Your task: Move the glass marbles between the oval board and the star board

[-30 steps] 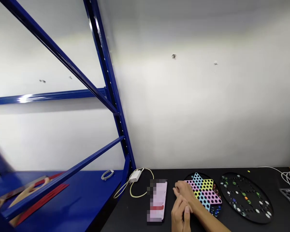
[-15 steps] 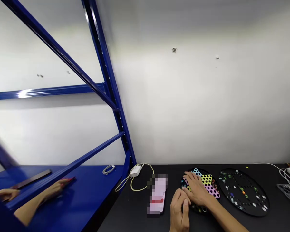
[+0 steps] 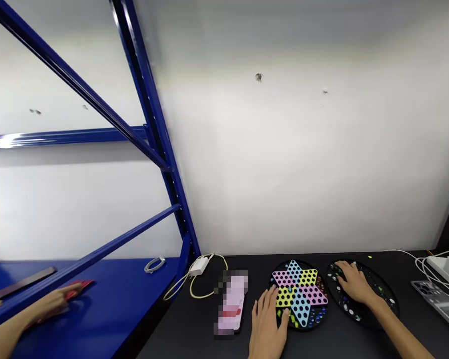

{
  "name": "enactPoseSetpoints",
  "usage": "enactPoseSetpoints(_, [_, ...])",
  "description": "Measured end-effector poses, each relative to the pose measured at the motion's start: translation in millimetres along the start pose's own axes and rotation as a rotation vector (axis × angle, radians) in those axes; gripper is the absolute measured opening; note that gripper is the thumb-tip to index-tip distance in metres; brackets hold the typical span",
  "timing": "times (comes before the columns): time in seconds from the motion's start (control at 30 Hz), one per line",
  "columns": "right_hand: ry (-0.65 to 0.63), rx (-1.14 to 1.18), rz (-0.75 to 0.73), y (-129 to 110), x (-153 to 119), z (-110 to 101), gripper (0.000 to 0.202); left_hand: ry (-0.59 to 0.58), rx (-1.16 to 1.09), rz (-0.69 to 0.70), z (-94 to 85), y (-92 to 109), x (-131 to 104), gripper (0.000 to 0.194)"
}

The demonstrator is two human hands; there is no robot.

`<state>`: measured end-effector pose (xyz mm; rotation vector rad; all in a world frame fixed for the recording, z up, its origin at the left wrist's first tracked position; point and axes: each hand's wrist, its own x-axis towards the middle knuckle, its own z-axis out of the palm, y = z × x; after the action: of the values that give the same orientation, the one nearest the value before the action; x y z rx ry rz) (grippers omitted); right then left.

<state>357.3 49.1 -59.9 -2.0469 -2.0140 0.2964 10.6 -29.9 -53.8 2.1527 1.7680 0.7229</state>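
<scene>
A round Chinese checkers board (image 3: 301, 308) lies on the black table, with a pink, yellow and blue star full of holes and coloured marbles around its rim. My left hand (image 3: 268, 321) rests at the board's left edge, fingers stretched out and thumb apart, holding nothing that I can see. To the right lies a round black tray (image 3: 384, 313) with scattered glass marbles. My right hand (image 3: 353, 283) reaches over its upper left part, thumb apart from the fingers. The fingertips hover on or near the marbles; whether they touch one is unclear.
A phone (image 3: 232, 306) with a blurred screen lies left of my left hand. Behind it is a white adapter (image 3: 199, 266) with a cable. A grey device (image 3: 436, 301) and white cables are at right. Beyond the blue frame (image 3: 153, 144), another person's hand (image 3: 54, 301) holds something red.
Both hands have come apart. My right hand has left the star board for the round tray on the right. My left hand has opened beside the board, whose star now shows fully.
</scene>
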Motion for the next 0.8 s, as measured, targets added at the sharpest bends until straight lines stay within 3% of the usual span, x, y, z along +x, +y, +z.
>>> enactPoseSetpoints(0.23, [0.133, 0.158, -0.048, -21, 11, -7, 0.029, -0.131, -0.013, -0.079, -14.2, 11, 0, 0.057])
enactPoseSetpoints(0.4, [0.223, 0.361, -0.037, -26, 16, -11, 0.013, -0.136, -0.002, -0.099, -18.8, 16, 1, 0.054])
enactPoseSetpoints(0.53, [0.29, 0.623, 0.046, -22, 17, -18, 0.027, -0.147, -0.017, -0.099, -20.5, 18, 0, 0.054])
enactPoseSetpoints(0.7, [0.239, 0.795, 0.097, -14, 16, -26, 0.035, -0.125, -0.023, -0.08, -21.0, 18, -1, 0.052])
enactPoseSetpoints(0.8, [0.184, 0.773, 0.088, -16, 9, -24, 0.023, -0.132, -0.022, -0.083, -20.0, 17, 0, 0.051])
